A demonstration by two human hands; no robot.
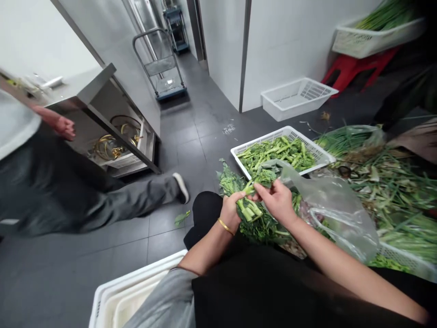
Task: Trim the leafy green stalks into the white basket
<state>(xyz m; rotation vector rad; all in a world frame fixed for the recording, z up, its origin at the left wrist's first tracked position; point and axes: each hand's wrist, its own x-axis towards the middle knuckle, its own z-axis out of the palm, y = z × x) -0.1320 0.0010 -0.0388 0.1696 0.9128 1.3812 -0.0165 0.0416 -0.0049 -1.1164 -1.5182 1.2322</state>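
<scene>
My left hand (232, 210), with a gold bangle at the wrist, is closed round a bunch of leafy green stalks (251, 210). The cut stem ends point toward me and the leaves spread beyond the hand. My right hand (279, 202) pinches at the upper part of the same bunch; its fingertips are partly hidden among stems and leaves. Just past both hands, a white perforated basket (323, 159) holds a heap of trimmed green stalks (290, 152). More leafy greens (261, 230) lie below my hands. A clear plastic bag (344, 221) spreads to the right, under my right forearm.
Spring onions and trimmings (382, 182) cover the floor at right. Stacked white crates (102, 296) stand at lower left. Beyond are a white basket (283, 107), a red stool (341, 75) carrying a crate, and a trolley (160, 68). A person (85, 200) walks at left, beside a steel counter (92, 86).
</scene>
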